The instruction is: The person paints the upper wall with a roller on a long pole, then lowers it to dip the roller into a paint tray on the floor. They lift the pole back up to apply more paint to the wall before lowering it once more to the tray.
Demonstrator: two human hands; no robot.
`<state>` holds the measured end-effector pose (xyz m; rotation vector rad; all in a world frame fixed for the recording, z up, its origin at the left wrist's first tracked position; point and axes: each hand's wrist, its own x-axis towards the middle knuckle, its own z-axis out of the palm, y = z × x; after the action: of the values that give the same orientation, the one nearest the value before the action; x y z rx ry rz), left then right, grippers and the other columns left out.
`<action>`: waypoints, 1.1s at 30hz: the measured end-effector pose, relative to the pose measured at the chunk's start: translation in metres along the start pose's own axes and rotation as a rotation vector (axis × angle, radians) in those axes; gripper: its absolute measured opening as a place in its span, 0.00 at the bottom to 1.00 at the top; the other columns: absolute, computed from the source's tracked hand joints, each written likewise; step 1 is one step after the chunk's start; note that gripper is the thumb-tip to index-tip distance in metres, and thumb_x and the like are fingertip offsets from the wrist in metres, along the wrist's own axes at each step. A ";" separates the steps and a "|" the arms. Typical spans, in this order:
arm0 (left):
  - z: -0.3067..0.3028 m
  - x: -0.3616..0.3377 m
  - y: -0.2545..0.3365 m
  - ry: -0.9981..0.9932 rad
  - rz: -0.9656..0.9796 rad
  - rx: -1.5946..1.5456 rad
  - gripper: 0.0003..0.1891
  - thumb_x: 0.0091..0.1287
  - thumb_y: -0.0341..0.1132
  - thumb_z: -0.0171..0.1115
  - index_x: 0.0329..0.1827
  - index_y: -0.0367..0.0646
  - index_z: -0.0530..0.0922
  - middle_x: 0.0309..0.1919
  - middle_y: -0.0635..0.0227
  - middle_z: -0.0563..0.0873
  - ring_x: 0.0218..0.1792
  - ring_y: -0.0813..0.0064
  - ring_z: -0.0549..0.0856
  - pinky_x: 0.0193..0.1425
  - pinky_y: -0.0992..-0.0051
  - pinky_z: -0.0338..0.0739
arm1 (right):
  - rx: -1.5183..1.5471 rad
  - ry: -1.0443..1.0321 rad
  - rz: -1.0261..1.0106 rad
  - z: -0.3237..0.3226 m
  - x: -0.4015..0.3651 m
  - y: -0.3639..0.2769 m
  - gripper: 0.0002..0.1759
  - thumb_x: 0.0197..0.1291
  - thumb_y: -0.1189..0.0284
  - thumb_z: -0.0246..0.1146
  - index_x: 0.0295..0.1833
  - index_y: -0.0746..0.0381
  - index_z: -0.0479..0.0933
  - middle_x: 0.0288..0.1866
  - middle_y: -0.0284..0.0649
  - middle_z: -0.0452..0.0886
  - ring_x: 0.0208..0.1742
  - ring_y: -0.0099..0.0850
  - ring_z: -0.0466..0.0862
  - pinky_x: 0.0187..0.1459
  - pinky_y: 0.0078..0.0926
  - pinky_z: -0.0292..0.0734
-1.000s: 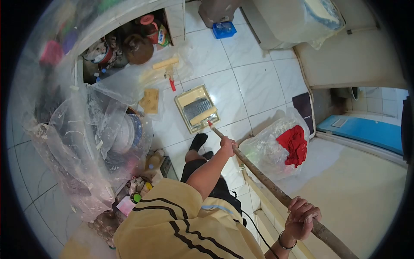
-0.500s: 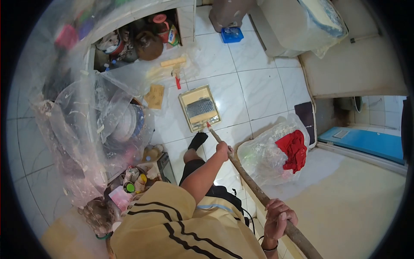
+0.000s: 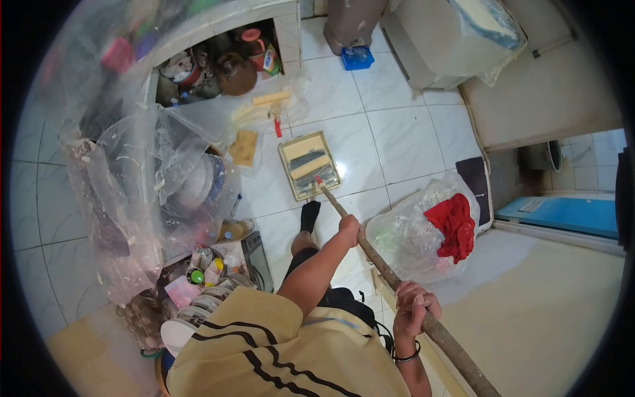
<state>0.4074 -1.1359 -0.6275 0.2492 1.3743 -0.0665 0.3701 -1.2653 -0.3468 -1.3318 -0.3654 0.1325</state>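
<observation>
Tiled floor (image 3: pixel 397 132), roller (image 3: pixel 309 167) on pole (image 3: pixel 380 264) in paint tray (image 3: pixel 296 147)

one head-worn fisheye view, high up, steeply down along the pole (image 3: pixel 380 261) onto the tiled floor (image 3: pixel 397 139)

Lower pole (image 3: pixel 378 260) end cut off, items (image 3: pixel 195 188) under plastic sheet (image 3: pixel 116 205) blurred

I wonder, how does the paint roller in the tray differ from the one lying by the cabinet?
The tray roller is mounted on a long wooden pole, gripped by the left hand and right hand; the cabinet roller has a short red handle and lies unheld. Both have pale sleeves.
</observation>
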 end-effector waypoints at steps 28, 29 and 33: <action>-0.025 0.049 0.076 -0.028 -0.028 0.080 0.09 0.66 0.34 0.42 0.31 0.38 0.67 0.17 0.59 0.71 0.15 0.65 0.73 0.17 0.64 0.68 | -0.040 0.021 -0.064 0.072 0.000 0.042 0.11 0.64 0.78 0.49 0.27 0.61 0.59 0.19 0.38 0.65 0.21 0.28 0.66 0.29 0.34 0.69; -0.025 0.051 0.077 -0.028 -0.025 0.089 0.09 0.66 0.34 0.42 0.31 0.38 0.67 0.17 0.59 0.71 0.15 0.64 0.73 0.17 0.64 0.68 | -0.045 0.031 -0.064 0.073 0.002 0.043 0.11 0.64 0.78 0.49 0.27 0.61 0.59 0.19 0.38 0.65 0.21 0.28 0.66 0.29 0.33 0.69; -0.024 0.054 0.084 -0.049 -0.012 0.094 0.09 0.65 0.33 0.43 0.30 0.38 0.67 0.18 0.58 0.72 0.15 0.64 0.73 0.18 0.64 0.69 | -0.039 0.002 -0.078 0.075 0.006 0.049 0.12 0.63 0.78 0.50 0.27 0.61 0.59 0.19 0.38 0.66 0.21 0.28 0.66 0.28 0.33 0.69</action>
<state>0.4109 -1.0436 -0.6723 0.3165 1.3254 -0.1467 0.3563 -1.1830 -0.3784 -1.3539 -0.4197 0.0589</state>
